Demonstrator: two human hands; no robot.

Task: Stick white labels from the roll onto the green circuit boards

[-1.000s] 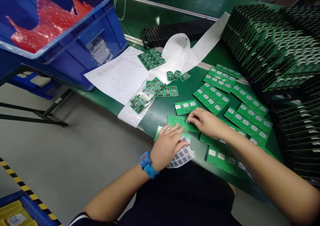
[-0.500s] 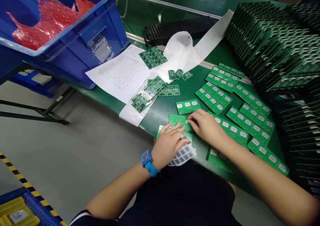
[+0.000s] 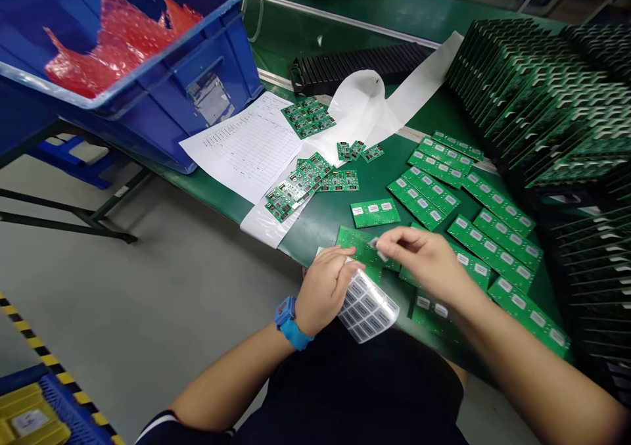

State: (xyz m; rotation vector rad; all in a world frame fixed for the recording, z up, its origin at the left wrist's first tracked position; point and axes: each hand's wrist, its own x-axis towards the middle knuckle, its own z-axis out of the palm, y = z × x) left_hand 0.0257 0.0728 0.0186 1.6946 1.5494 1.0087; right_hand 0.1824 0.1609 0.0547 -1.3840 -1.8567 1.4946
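Note:
My left hand (image 3: 325, 287), with a blue wristband, grips a sheet of small grey labels (image 3: 367, 308) at the near table edge. My right hand (image 3: 419, 253) pinches one small label (image 3: 380, 254) just above a green circuit board strip (image 3: 355, 241) lying on the green table (image 3: 320, 218). Another strip with three white labels (image 3: 374, 212) lies just beyond. Several labelled strips (image 3: 463, 195) are laid out in rows to the right.
A blue crate (image 3: 162, 96) with red plastic film sits at the far left. A printed form (image 3: 246, 146), white backing paper (image 3: 365, 106), small populated boards (image 3: 308, 116) and a black tray (image 3: 355, 67) lie behind. Tall stacks of boards (image 3: 542, 90) fill the right side.
My right hand has lifted off the strip with a single label pinched in its fingers. My left hand has raised the label sheet, which now curls up off the table edge.

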